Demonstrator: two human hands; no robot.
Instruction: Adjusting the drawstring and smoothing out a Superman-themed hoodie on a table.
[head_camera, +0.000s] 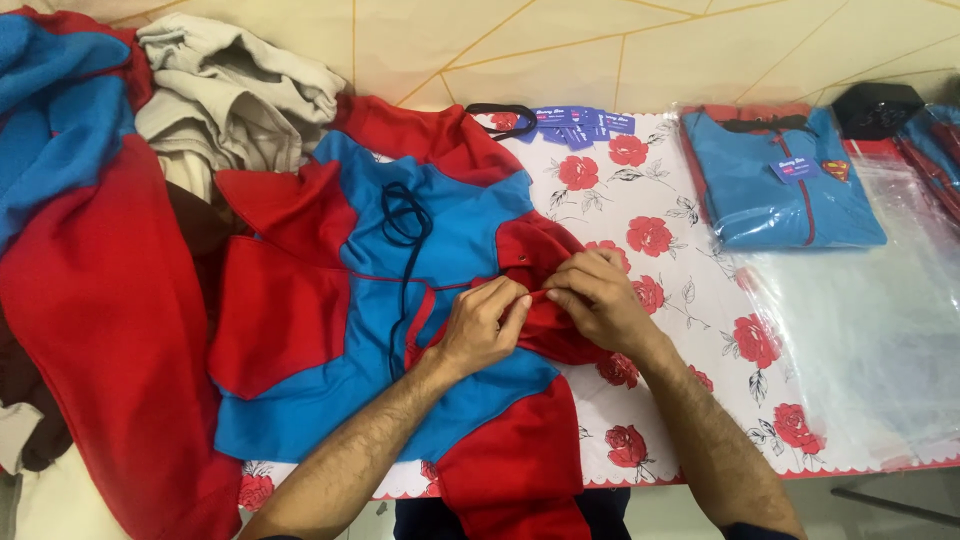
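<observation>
At frame centre, your left hand (485, 325) and right hand (600, 300) pinch the red-and-blue hooded jacket (400, 300); its hem overhangs the table (690, 250) edge and could drag it off.

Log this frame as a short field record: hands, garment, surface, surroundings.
left hand: left hand pinches red fabric at the garment's middle
right hand: right hand pinches the same fold, fingertips nearly meeting the left's
garment: red and blue garment lying flat, black drawstring on top
surface: rose-print tablecloth
right side: bagged folded garment, clear plastic bags
left side: heap of clothes
back: blue tags
</observation>
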